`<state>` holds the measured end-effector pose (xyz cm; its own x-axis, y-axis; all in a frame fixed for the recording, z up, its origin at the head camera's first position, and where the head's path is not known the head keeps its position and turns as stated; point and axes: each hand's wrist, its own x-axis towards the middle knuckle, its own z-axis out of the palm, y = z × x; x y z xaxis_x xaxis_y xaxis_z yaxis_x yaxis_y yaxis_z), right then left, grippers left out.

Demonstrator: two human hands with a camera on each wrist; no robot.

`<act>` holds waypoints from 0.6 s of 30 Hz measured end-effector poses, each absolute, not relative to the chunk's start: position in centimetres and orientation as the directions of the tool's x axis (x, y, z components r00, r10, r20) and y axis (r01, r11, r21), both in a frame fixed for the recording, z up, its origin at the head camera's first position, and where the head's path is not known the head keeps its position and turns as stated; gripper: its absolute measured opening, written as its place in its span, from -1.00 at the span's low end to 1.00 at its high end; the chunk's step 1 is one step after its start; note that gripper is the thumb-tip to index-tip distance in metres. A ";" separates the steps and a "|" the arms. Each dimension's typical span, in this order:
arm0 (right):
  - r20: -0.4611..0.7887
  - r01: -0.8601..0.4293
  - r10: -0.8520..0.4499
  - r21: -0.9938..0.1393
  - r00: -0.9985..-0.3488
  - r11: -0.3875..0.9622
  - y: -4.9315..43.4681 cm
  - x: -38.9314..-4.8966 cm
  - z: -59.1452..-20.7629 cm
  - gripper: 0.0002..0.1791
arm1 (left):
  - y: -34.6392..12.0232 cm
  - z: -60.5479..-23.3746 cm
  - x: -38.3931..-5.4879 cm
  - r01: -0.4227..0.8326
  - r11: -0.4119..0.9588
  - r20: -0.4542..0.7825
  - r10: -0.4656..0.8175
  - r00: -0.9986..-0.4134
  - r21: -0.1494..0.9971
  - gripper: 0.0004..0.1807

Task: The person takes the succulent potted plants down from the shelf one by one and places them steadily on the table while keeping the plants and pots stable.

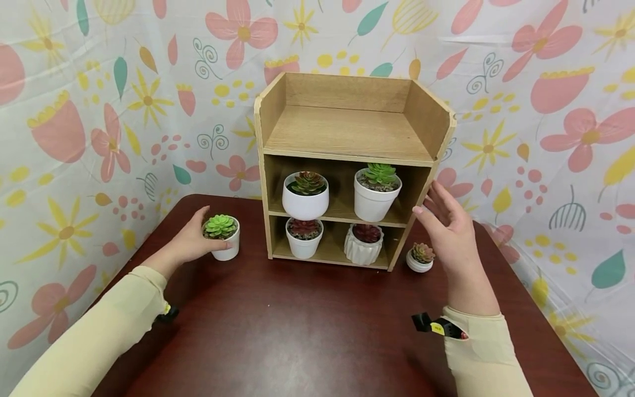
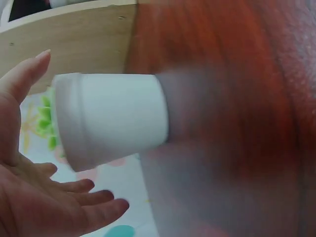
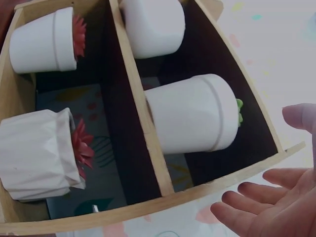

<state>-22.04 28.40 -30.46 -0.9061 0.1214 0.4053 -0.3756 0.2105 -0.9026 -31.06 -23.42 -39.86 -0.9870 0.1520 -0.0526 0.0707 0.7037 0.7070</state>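
Sleeves (image 1: 101, 333) flank the shelf (image 1: 347, 129): leftward, left hand (image 1: 191, 239) spreads round a potted succulent (image 1: 225, 234), likely fitting its girth; rightward, right hand (image 1: 452, 234) spreads empty.

In the left wrist view, the white pot (image 2: 111, 118) mostly hides its green succulent (image 2: 45, 122).
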 end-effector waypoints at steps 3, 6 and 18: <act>0.425 -0.395 0.146 -0.898 -0.893 0.196 28.7 -21.8 -30.3 -0.25 | -23.5 -38.7 -30.5 0.112 0.707 0.009 0.148 -0.989 0.698 0.31; 0.438 -0.405 0.177 -0.893 -0.881 0.195 29.0 -21.5 -30.2 -0.31 | -23.2 -37.3 -29.8 0.145 0.684 0.081 0.125 -0.989 0.715 0.15; 0.505 -0.487 0.165 -0.862 -0.847 0.138 29.7 -20.5 -29.8 -0.49 | -19.2 -33.5 -28.4 0.328 0.419 0.314 0.104 -0.944 0.847 -0.36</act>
